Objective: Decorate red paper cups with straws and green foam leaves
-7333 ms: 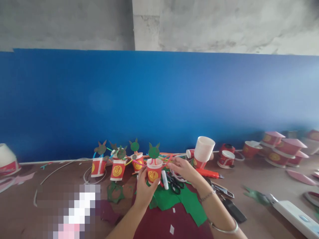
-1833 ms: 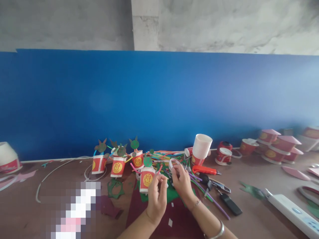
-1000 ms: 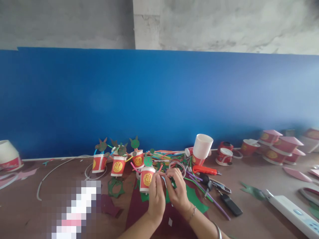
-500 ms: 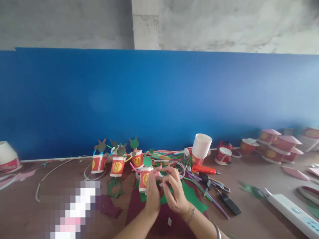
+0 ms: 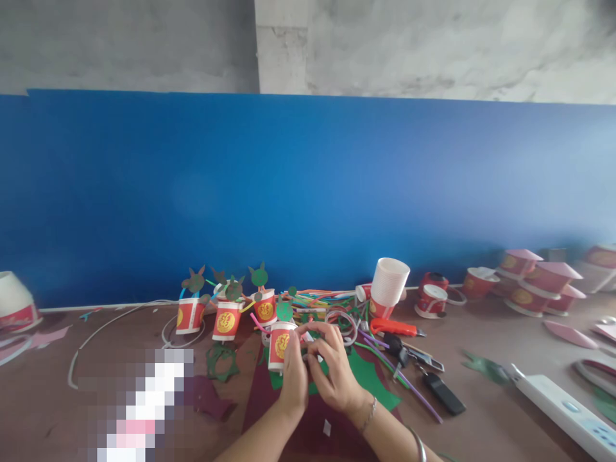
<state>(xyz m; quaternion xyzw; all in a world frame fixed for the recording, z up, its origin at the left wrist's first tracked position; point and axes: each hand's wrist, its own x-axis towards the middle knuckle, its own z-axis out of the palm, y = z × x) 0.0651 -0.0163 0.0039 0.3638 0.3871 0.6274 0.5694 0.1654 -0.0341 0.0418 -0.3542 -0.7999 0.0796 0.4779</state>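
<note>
One red-and-white cup with a yellow emblem stands about upright near the back of a maroon sheet, its right side hidden behind the left grip. A green paper head with ears rises above the rim, and a pink straw sticks out at the cup's left. The right grip is drawn close against the left one, index finger reaching across to the other fingertips. Both sets of fingers are bent in together just beside the cup; whether they are clamped on anything I cannot tell (the fingers cover the spot, though something small and pale shows under the right one). Green paper lies on the sheet beneath and beside the right grip, and a white scrap lies nearer the person.

To the left, on the brown surface, more cups with paper heads stand in a group. Behind the hands are a heap of coloured straws and a white coil. Further right come a tall stack of cups, an orange-red cutter, a black key fob and a white power strip.
</note>
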